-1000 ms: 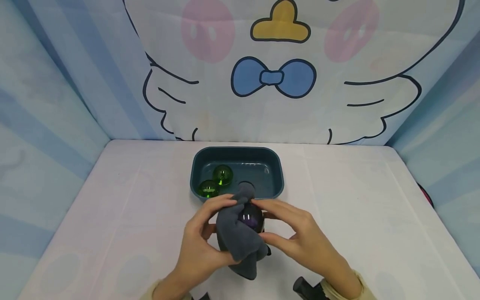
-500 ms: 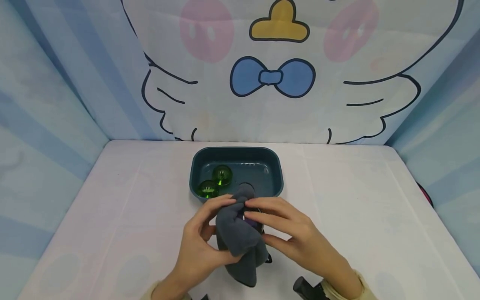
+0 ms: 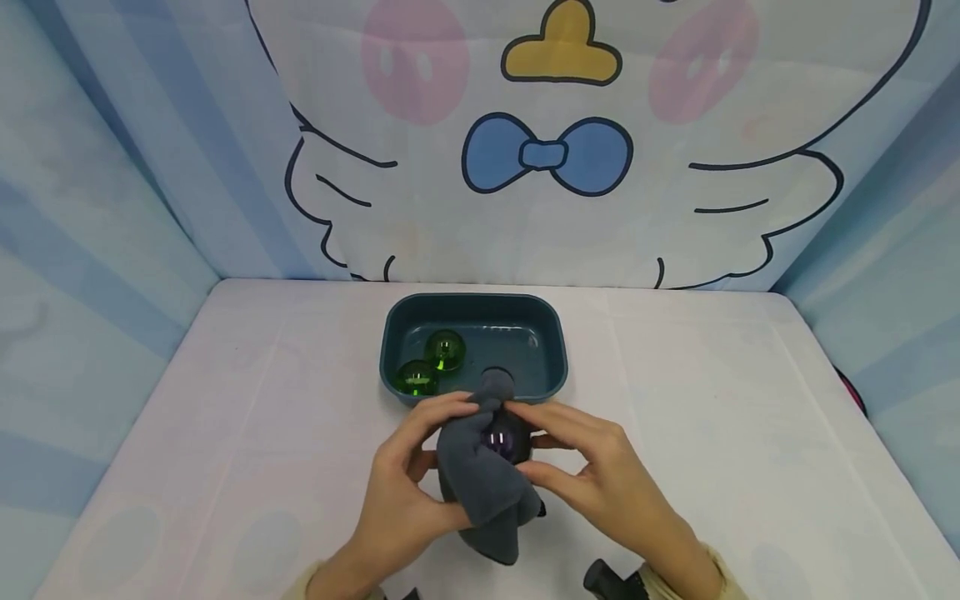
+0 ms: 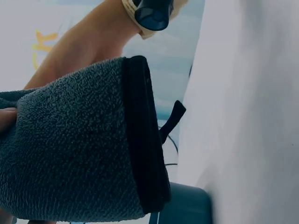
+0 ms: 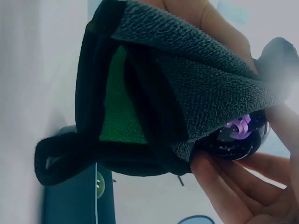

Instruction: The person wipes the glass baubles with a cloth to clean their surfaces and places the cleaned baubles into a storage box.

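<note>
A dark glossy ball point(image 3: 510, 437) with a purple pattern is partly wrapped in a grey terry towel point(image 3: 476, 475) in the head view. My left hand point(image 3: 408, 483) grips the towel from the left, thumb at the front and fingers behind. From the right, my right hand point(image 3: 600, 467) holds the ball between thumb and fingertips. The right wrist view shows the ball point(image 5: 240, 140) peeking from the fold, fingers against its underside. Dark edging and a hanging loop point(image 5: 51, 158) line the towel point(image 4: 79, 144). The towel hides the ball's left side.
Just behind the hands stands a dark teal tray point(image 3: 510, 333) on the white table point(image 3: 712, 400). Two clear green balls point(image 3: 446, 350) lie in its left half. A printed cloth backdrop point(image 3: 540, 233) rises behind, with fabric walls at both sides.
Half a second ago the right fingers covered much of the ball; now they have drawn back to its right side and more of it shows. The towel has shifted slightly right.
</note>
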`<state>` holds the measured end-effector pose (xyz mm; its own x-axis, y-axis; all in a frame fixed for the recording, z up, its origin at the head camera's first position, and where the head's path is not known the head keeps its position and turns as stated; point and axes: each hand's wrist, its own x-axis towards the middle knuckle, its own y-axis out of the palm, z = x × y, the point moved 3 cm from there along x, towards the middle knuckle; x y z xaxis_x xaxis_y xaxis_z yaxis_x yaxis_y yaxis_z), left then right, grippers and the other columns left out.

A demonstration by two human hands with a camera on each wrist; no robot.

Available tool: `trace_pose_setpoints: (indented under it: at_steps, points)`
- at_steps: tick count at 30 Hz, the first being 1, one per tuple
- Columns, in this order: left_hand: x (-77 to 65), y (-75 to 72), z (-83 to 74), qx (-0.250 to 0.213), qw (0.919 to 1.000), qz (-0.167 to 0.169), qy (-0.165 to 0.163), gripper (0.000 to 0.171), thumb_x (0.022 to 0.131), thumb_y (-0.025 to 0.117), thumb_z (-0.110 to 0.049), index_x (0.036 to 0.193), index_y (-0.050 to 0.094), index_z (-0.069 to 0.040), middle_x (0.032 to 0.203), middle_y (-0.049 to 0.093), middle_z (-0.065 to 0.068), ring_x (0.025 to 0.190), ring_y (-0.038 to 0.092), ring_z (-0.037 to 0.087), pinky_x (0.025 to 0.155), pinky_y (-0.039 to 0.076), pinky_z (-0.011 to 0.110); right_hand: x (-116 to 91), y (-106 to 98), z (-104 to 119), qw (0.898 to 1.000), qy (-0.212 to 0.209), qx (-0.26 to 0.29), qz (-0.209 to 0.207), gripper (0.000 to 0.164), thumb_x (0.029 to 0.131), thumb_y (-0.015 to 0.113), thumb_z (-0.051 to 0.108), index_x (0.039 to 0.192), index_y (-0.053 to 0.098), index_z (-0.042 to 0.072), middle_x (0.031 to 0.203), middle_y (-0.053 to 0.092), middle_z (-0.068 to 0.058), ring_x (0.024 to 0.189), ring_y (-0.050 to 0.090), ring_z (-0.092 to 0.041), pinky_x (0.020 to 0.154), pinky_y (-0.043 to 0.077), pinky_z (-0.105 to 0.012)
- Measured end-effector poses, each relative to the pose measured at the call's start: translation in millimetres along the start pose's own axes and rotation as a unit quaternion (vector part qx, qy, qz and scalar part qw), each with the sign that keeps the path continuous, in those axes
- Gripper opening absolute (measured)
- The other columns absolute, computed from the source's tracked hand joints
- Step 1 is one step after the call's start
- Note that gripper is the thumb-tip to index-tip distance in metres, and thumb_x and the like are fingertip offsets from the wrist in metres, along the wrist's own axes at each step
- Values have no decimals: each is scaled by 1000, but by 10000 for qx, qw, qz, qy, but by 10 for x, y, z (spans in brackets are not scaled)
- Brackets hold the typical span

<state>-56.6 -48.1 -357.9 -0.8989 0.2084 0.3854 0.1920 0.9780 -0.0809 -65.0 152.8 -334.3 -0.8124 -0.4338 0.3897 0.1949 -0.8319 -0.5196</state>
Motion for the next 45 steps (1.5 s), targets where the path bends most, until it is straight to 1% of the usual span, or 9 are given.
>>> trace_pose_setpoints:
  at_steps: [8,13,18,20,24,27,31,38,45]
  points:
    - [5,-29,3,-83,9998,-171,-47,75,65,88,6,131,58,-13,136,56,6,123,59,22,76,61,35,-7,-50,22,9986,-306,-360,218,55,88,76,12,140,57,12,138,58,-4,123,59,-17,95,54,-26]
    - [15,-32,26,-336,9992,-128,-188,74,66,86,9,131,58,-12,136,56,8,124,58,23,76,61,36,-9,-70,53,9914,-1113,-527,437,44,97,64,29,137,59,12,144,52,-7,133,49,-20,107,44,-23]
    - [15,-18,28,-533,9982,-22,-280,71,69,85,8,131,58,-11,137,55,9,124,58,25,77,61,39,9,-41,71,9845,-1635,-470,434,42,99,59,27,136,60,7,141,55,-10,130,51,-22,109,43,-23]
    - [15,-14,20,-450,9986,27,-265,71,69,85,7,132,58,-13,138,55,8,125,57,24,77,61,38,3,-45,68,9885,-1407,-410,377,44,97,61,28,136,60,7,139,56,-10,128,53,-22,107,44,-24]
    - [4,-5,4,-144,9997,115,-183,73,70,87,2,134,57,-16,141,53,4,128,54,23,78,61,36,-15,-49,33,9993,-297,-2,227,50,89,73,19,136,60,9,133,62,-7,119,62,-17,92,55,-27]
    - [-6,1,1,30,9999,96,-82,74,70,88,0,134,57,-17,141,53,4,128,54,22,79,61,35,-21,-28,0,9984,477,275,90,53,85,77,8,135,61,10,130,65,-9,112,66,-17,83,59,-29]
    - [-6,2,-4,96,9999,-30,-4,73,68,89,1,132,57,-14,139,54,5,125,57,23,78,61,35,-9,-9,-20,9971,726,207,86,52,85,77,9,134,62,9,130,65,-10,112,67,-20,82,60,-29]
    - [0,-2,10,96,9997,-204,24,73,66,89,3,131,58,-14,137,55,6,123,58,24,74,62,35,7,-51,11,9995,167,-106,242,57,85,77,8,139,58,13,137,61,-4,123,60,-18,92,56,-28]
    - [10,4,30,-348,9990,-211,-183,76,65,86,10,132,57,-13,136,55,6,125,57,24,75,62,39,7,-85,56,9918,-1094,-400,527,42,97,62,28,136,61,13,145,53,-6,134,48,-20,107,44,-24]
